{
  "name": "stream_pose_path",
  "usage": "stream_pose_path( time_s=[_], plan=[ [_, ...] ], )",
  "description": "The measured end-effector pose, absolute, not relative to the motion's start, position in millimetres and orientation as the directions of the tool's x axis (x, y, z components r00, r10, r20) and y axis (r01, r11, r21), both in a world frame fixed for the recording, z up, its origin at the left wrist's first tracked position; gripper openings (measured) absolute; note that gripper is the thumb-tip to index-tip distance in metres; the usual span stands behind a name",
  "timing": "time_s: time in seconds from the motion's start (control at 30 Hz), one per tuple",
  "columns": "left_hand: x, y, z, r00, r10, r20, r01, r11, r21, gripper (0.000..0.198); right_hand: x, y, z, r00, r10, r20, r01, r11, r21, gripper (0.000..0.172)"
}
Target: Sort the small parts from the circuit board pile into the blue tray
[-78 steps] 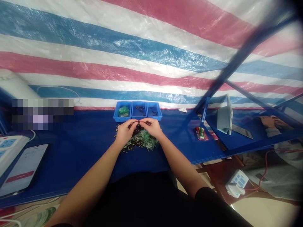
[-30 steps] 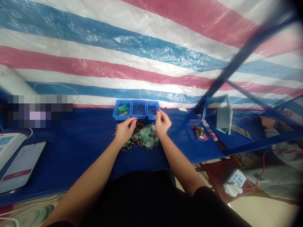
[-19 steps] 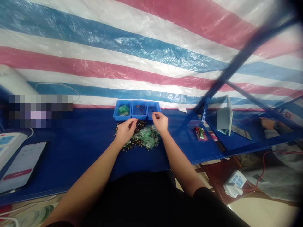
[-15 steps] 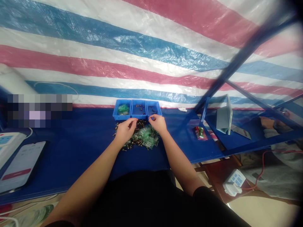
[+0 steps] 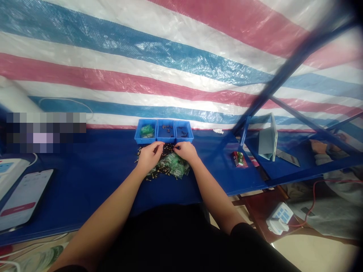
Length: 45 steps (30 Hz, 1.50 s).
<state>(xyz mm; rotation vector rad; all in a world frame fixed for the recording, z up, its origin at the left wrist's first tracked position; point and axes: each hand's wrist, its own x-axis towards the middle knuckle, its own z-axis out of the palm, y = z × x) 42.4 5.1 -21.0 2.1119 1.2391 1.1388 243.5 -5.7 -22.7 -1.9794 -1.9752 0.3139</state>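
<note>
A mixed heap of small dark and brassy screw-like pieces (image 5: 153, 173) and small clear-green packets (image 5: 174, 165) lies on the blue table. At its left edge is my left hand (image 5: 149, 155), thumb and fingertips pinched on something too small to make out. My right hand (image 5: 186, 150) is over the heap's upper right, its fingertips pinched too; what they hold, if anything, is hidden. Just beyond both hands stand three joined blue bins. Green packets fill part of the left bin (image 5: 136, 136); a few small pieces lie in the middle bin (image 5: 166, 139) and the right bin (image 5: 184, 123).
A phone (image 5: 25, 196) and a white power strip (image 5: 11, 172) lie at the left. To the right are a small red box (image 5: 239, 159), a blue metal post (image 5: 245, 132), and a propped tablet (image 5: 268, 141). Another person's hand (image 5: 318, 146) shows at far right.
My right hand has moved left and slightly down, from the front of the right bin to over the heap. My left hand stays nearly still, pinched.
</note>
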Motion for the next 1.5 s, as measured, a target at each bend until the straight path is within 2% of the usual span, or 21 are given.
stream_pose_path(
  time_s=[0.17,0.33,0.4,0.53,0.67,0.77,0.9,1.03,1.17,1.37,1.5],
  plan=[
    [42,5,-20,0.267,0.865,0.426,0.512,-0.502,0.697,0.031,240,-6,-25,0.027,0.996,0.091,0.944,0.005,-0.331,0.018],
    [42,5,-19,0.274,0.862,0.426,0.521,-0.505,0.688,0.031,241,-6,-24,0.035,0.994,0.101,0.928,0.005,-0.371,0.018],
    [42,5,-20,0.276,0.862,0.425,0.521,-0.506,0.688,0.032,246,-7,-21,-0.009,0.993,0.115,0.915,0.054,-0.399,0.018],
    [42,6,-21,0.275,0.86,0.429,0.524,-0.509,0.683,0.032,256,-9,-14,-0.211,0.971,0.117,0.86,0.241,-0.45,0.02],
    [43,6,-21,0.278,0.856,0.436,0.525,-0.516,0.677,0.031,261,-9,-13,-0.31,0.942,0.126,0.84,0.334,-0.428,0.035],
    [43,6,-21,0.286,0.856,0.431,0.523,-0.516,0.678,0.031,259,-9,-17,-0.3,0.949,0.1,0.852,0.314,-0.419,0.041],
    [43,5,-22,0.282,0.855,0.436,0.53,-0.518,0.672,0.031,256,-11,-19,-0.265,0.962,0.07,0.872,0.27,-0.409,0.035],
    [43,5,-22,0.287,0.85,0.442,0.534,-0.525,0.662,0.033,257,-13,-16,-0.275,0.961,0.036,0.872,0.265,-0.412,0.042],
    [43,5,-21,0.291,0.848,0.444,0.538,-0.529,0.656,0.033,255,-11,-18,-0.285,0.958,0.007,0.868,0.261,-0.421,0.032],
    [42,5,-21,0.307,0.848,0.432,0.529,-0.53,0.663,0.032,246,-10,-21,-0.296,0.947,0.126,0.831,0.32,-0.454,0.015],
    [42,5,-21,0.294,0.853,0.43,0.519,-0.521,0.678,0.032,243,-14,-12,-0.217,0.93,0.298,0.677,0.363,-0.641,0.015]
  ],
)
